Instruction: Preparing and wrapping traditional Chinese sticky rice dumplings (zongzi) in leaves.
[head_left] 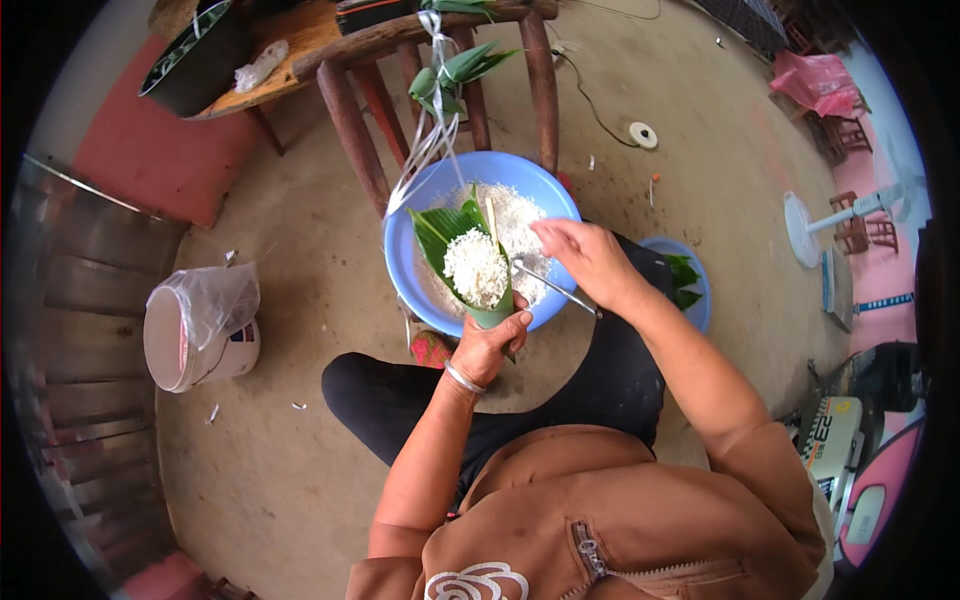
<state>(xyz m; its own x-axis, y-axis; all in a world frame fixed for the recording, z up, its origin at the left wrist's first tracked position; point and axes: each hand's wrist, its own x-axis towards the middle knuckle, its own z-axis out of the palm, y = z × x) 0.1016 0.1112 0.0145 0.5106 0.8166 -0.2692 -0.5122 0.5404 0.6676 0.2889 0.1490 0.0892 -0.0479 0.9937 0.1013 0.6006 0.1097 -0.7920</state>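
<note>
My left hand (487, 345) grips the bottom of a cone of folded green leaves (440, 235). White rice (474, 267) fills the cone to a heap at its mouth. A pale thin stick (492, 218) stands beside the heap. Beneath is a blue basin (405, 262) with more loose rice in it. A metal spoon (565, 287) leans over the basin's near right rim, its handle pointing toward my right thigh. Over the right side of the basin, my right hand (588, 257) hovers with its fingers stretched loosely toward the cone; nothing shows in it.
Beyond the basin, a wooden chair (540, 95) carries white strings (437, 130) and tied leaf parcels (470, 65). A second blue basin (703, 290) with leaves sits right of my leg. A white bucket (168, 340) with a plastic bag stands left; a fan (800, 230) is far right.
</note>
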